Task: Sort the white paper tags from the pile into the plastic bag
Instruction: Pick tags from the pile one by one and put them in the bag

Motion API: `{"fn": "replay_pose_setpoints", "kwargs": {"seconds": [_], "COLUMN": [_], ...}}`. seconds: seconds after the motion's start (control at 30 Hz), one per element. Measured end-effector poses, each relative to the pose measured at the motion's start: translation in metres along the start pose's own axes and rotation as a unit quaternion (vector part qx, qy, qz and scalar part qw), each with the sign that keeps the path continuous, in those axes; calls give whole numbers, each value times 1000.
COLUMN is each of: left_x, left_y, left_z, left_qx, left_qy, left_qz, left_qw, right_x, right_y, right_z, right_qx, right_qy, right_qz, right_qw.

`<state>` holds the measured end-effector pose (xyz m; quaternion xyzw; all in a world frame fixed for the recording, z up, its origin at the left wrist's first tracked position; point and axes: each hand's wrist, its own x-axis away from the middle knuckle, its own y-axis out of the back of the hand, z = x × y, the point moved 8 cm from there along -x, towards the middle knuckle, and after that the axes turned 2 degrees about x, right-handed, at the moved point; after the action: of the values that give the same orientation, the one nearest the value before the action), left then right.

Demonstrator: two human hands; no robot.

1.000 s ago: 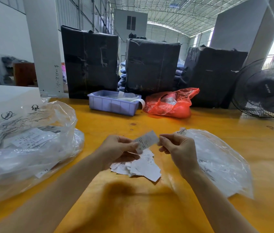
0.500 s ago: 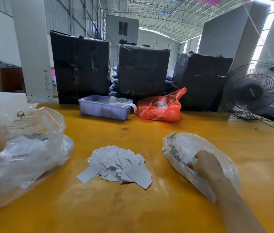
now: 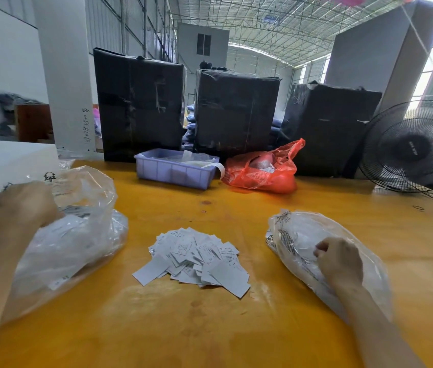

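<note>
A loose pile of white paper tags lies on the yellow table between my arms. To its right lies a clear plastic bag with tags inside. My right hand is at this bag, fingers curled and thumb tucked; what they hold is hidden. On the left sits a bigger clear plastic bag, also holding white paper. My left hand is against its upper left side, blurred, with fingers curled; its grip cannot be made out.
At the back of the table stand a lilac plastic bin and a red plastic bag. Behind them are three tall black-wrapped bales. A black fan stands at the right edge, a white box at the left.
A second ago both hands held a tag together above the pile. They have since parted: the left went to the left bag, the right to the right bag, where it stays.
</note>
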<state>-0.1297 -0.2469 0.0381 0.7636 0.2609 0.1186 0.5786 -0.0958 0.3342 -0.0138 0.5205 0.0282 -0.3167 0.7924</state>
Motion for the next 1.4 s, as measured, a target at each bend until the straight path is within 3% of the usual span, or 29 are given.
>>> {"fn": "replay_pose_setpoints", "kwargs": {"seconds": [0.2, 0.3, 0.4, 0.47, 0.53, 0.6, 0.67, 0.73, 0.8, 1.07, 1.2, 1.27, 1.33, 1.4], "left_x": [63, 96, 130, 154, 177, 192, 198, 205, 206, 185, 186, 179, 172, 169], "left_y": [46, 54, 50, 41, 23, -6, -43, -74, -88, -95, -102, -102, -101, -102], "left_z": [-59, -92, -133, -162, -187, -201, -205, -203, -198, -188, -189, -186, -181, -177], "left_qx": [-37, -25, 74, 191, 292, 382, 429, 425, 448, 590, 626, 647, 662, 670], "left_qy": [-44, -93, -215, -321, -382, -365, -294, -238, -205, -102, -73, -61, -50, -37], "left_qz": [-92, -107, -83, -30, 57, 174, 305, 416, 455, 370, 342, 318, 300, 299], "left_qw": [994, 990, 970, 927, 875, 831, 798, 768, 742, 710, 697, 690, 685, 679], "right_x": [-5, 2, 18, 22, 34, 56, 73, 83, 87, 85, 82, 75, 74, 84], "right_y": [18, 42, 65, 58, 30, 7, -4, -7, -10, -21, -21, -20, -25, -43], "right_z": [0, 11, 35, 55, 85, 115, 133, 141, 142, 136, 135, 128, 126, 125], "right_qx": [-79, -130, -183, -345, -529, -593, -586, -573, -562, -569, -533, -431, -238, -101], "right_qy": [-10, 26, 92, 110, 78, 61, 86, 102, 102, 74, 90, 107, 160, 182], "right_qz": [-58, -168, -254, -176, 7, 135, 182, 189, 187, 208, 204, 169, 166, 250], "right_qw": [995, 977, 945, 915, 845, 791, 785, 791, 799, 792, 816, 880, 943, 945]}}
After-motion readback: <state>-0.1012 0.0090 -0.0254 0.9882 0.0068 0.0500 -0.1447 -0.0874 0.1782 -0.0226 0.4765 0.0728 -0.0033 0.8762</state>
